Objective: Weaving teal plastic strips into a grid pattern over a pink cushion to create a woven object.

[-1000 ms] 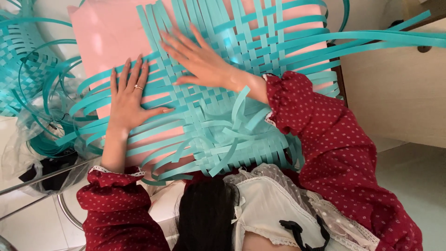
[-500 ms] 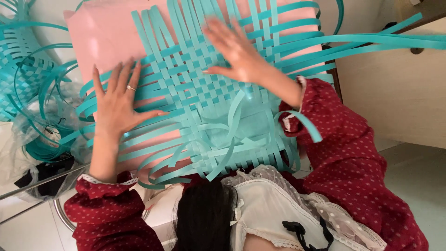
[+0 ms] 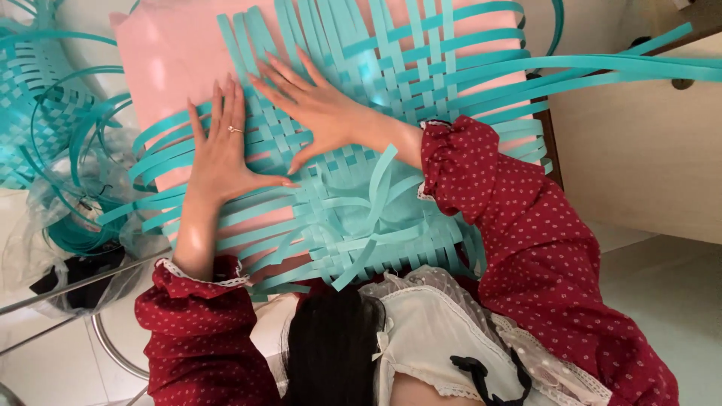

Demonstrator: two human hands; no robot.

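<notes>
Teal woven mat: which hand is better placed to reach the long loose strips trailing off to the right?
Right, probably. The right hand lies flat mid-weave on the mat, nearer the long strips; the left hand presses its left edge.

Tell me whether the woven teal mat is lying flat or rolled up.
Flat: the woven teal mat lies spread on the pink board, both hands pressed on it.

A woven mat of strips (image 3: 361,143) lies on the board (image 3: 173,53), covering its middle and right part, with loose strip ends running past the board's right edge. Both hands rest flat on the mat: the left hand (image 3: 226,154) near the board's left edge, the right hand (image 3: 320,113) just beside it toward the middle. A heap of spare strips (image 3: 53,135) lies off the left edge.
</notes>
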